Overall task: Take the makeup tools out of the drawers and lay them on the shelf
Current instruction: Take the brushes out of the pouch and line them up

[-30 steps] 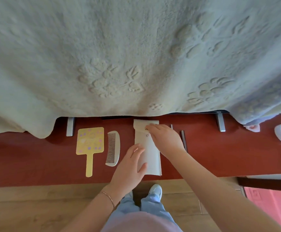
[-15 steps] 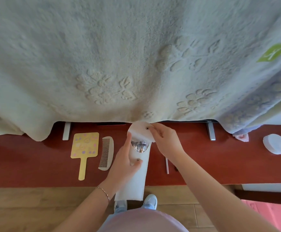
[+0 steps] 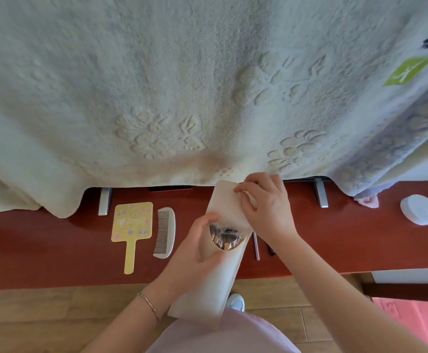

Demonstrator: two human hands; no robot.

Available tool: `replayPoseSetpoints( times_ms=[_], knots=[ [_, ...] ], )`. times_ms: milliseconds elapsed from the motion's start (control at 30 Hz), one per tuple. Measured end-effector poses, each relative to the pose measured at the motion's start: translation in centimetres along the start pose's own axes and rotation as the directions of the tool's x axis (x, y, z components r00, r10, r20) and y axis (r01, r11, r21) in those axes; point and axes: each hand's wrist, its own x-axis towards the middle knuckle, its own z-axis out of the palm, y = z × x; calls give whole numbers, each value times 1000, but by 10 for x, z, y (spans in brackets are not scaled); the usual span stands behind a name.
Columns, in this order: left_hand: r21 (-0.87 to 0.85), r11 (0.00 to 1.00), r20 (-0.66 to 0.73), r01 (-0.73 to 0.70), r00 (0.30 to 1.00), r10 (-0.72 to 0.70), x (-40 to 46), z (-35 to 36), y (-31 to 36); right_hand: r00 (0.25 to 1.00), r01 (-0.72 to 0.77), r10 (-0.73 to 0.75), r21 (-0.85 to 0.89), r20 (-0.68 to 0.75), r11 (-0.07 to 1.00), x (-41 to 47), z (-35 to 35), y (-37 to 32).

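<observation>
Two items already lie flat on the red shelf (image 3: 42, 250), well left of my fingers: yellow hand mirror (image 3: 132, 222), then white comb (image 3: 165, 231) just beside it. Left hand (image 3: 195, 248) grips the cream pouch (image 3: 220, 271) by its mouth, tilted toward me so the brushes (image 3: 224, 238) show inside. Right hand (image 3: 266, 207) pinches the flap (image 3: 224, 200) back, keeping the opening clear. Just right of the pouch lie two thin sticks (image 3: 256, 247); far right, a white round lid (image 3: 420, 209). Draped blanket (image 3: 182, 85) overhangs the shelf's back edge, limiting room there.
</observation>
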Motion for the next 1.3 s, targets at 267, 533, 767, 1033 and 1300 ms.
replayPoseSetpoints(
  times_ms=[267, 533, 767, 1033, 1300],
  knots=[
    [-36, 999, -113, -30, 993, 25, -1, 1, 12, 971, -25, -14, 160, 237, 987, -22, -22, -15],
    [28, 999, -114, -41, 993, 44, -3, -9, 16, 891, -124, 1, 242, 454, 962, -35, -11, -18],
    [42, 998, -111, -38, 993, 43, -7, -18, 17, 857, -350, 142, 357, 496, 866, -25, -6, -28],
    [75, 997, -169, 16, 986, -3, -11, -30, 2, 820, -563, 482, 587, 309, 582, 11, -16, -32],
    [47, 996, -387, 81, 920, -57, -21, -54, -13, 739, -611, 635, 619, 224, 494, 29, -15, 2]
  ],
)
